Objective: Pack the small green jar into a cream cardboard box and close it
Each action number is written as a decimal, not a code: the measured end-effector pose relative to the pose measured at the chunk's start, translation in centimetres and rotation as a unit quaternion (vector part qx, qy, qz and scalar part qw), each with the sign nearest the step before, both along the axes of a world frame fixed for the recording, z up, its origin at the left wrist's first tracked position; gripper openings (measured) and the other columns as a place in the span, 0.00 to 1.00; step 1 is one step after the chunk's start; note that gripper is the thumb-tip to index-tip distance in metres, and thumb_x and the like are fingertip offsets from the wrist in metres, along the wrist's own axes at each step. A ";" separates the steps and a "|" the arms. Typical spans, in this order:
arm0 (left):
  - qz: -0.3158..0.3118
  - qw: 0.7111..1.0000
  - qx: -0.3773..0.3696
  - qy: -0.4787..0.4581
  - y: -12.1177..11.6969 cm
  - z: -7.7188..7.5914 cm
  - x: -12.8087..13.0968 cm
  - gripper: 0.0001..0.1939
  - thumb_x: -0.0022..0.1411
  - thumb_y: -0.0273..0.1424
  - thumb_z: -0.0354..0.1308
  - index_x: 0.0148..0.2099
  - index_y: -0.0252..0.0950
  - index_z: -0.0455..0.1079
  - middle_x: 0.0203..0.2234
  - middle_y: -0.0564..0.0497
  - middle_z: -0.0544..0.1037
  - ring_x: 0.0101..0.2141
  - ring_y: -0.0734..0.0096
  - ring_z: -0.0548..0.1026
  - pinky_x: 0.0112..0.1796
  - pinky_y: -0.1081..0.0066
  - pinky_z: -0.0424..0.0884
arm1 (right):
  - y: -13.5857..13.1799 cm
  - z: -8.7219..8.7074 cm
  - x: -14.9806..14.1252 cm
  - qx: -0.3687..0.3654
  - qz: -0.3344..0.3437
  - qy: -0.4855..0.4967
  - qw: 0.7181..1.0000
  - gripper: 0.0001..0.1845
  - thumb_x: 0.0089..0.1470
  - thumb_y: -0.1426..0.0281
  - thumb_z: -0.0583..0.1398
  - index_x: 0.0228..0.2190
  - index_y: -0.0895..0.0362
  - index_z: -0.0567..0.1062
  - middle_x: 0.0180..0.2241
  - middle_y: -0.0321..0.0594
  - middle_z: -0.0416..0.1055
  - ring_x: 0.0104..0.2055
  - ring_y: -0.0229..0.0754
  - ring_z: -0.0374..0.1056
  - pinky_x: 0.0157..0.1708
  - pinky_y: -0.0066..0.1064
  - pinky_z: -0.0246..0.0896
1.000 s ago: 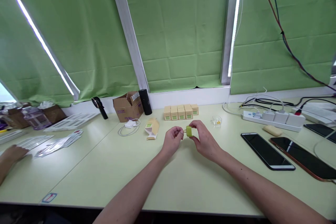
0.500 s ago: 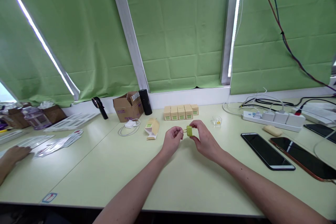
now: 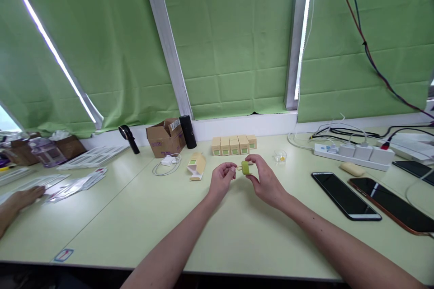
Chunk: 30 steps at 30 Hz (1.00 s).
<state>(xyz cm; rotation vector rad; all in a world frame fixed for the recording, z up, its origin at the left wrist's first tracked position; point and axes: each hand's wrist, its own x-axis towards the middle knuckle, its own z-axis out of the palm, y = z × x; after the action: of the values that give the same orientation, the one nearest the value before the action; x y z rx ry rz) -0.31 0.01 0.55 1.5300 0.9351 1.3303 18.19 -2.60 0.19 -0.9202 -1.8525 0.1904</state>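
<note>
A small green block-shaped item (image 3: 245, 167) with a thin pale loop on its left side is held above the pale green table (image 3: 217, 230), near its middle. My right hand (image 3: 266, 182) pinches the green item between thumb and fingers. My left hand (image 3: 222, 179) pinches the pale loop at the item's left end. A row of several small tan boxes with green labels (image 3: 233, 144) stands behind my hands. An opened tan box (image 3: 195, 165) lies to the left.
A cardboard box (image 3: 165, 137), a black cylinder (image 3: 187, 131) and a white cable (image 3: 168, 163) sit back left. Two phones (image 3: 346, 195) and a power strip (image 3: 352, 152) lie on the right. Another person's hand (image 3: 23, 197) rests on flat packets (image 3: 74, 184) far left.
Both my hands have lifted slightly with the green item, and it has tilted a little. The other person's hand at far left has shifted rightward over the packets.
</note>
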 end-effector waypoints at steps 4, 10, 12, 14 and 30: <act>0.031 0.996 0.069 0.042 -0.1 -0.3 -0.4 0.17 0.65 0.40 0.60 0.51 0.35 0.72 0.30 0.49 0.76 0.36 0.67 0.74 0.43 0.65 0.69 | -0.1 0.1 0.0 0.017 -0.004 -0.003 1.000 0.25 0.57 0.80 0.56 0.54 0.50 0.62 0.52 0.48 0.66 0.55 0.52 0.67 0.54 0.52 0.70; 0.076 0.956 0.235 0.158 -0.9 -0.1 -0.5 0.20 0.65 0.32 0.62 0.58 0.42 0.69 0.48 0.44 0.76 0.54 0.57 0.67 0.52 0.56 0.67 | -0.4 0.2 0.0 0.040 -0.014 -0.026 0.999 0.29 0.58 0.81 0.55 0.59 0.51 0.61 0.53 0.51 0.61 0.55 0.52 0.68 0.52 0.50 0.73; 0.074 0.938 0.286 0.179 -1.1 -0.1 -0.4 0.23 0.64 0.29 0.63 0.60 0.43 0.67 0.52 0.44 0.75 0.57 0.55 0.65 0.55 0.52 0.66 | -0.5 0.2 0.0 0.056 -0.012 -0.039 0.998 0.30 0.59 0.81 0.54 0.61 0.50 0.60 0.54 0.51 0.61 0.56 0.52 0.68 0.52 0.49 0.74; 0.070 0.921 0.331 0.194 -1.2 0.0 -0.4 0.26 0.63 0.28 0.63 0.62 0.44 0.66 0.55 0.43 0.73 0.58 0.54 0.63 0.57 0.49 0.64 | -0.5 0.3 -0.1 0.077 -0.008 -0.053 0.996 0.32 0.60 0.81 0.53 0.63 0.50 0.58 0.55 0.52 0.61 0.57 0.52 0.67 0.53 0.50 0.74; 0.100 0.893 0.389 0.203 -0.7 -0.2 -0.5 0.23 0.64 0.26 0.63 0.60 0.44 0.69 0.49 0.44 0.77 0.53 0.53 0.67 0.52 0.49 0.70 | -0.3 0.3 0.1 0.175 -0.017 -0.108 0.979 0.18 0.64 0.80 0.52 0.52 0.53 0.67 0.54 0.53 0.68 0.58 0.53 0.68 0.50 0.49 0.75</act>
<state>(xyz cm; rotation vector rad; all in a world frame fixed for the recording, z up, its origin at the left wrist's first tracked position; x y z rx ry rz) -0.76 -0.72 0.34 2.4519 0.8618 1.6832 18.32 -2.88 0.49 -0.7476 -1.9852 -0.2608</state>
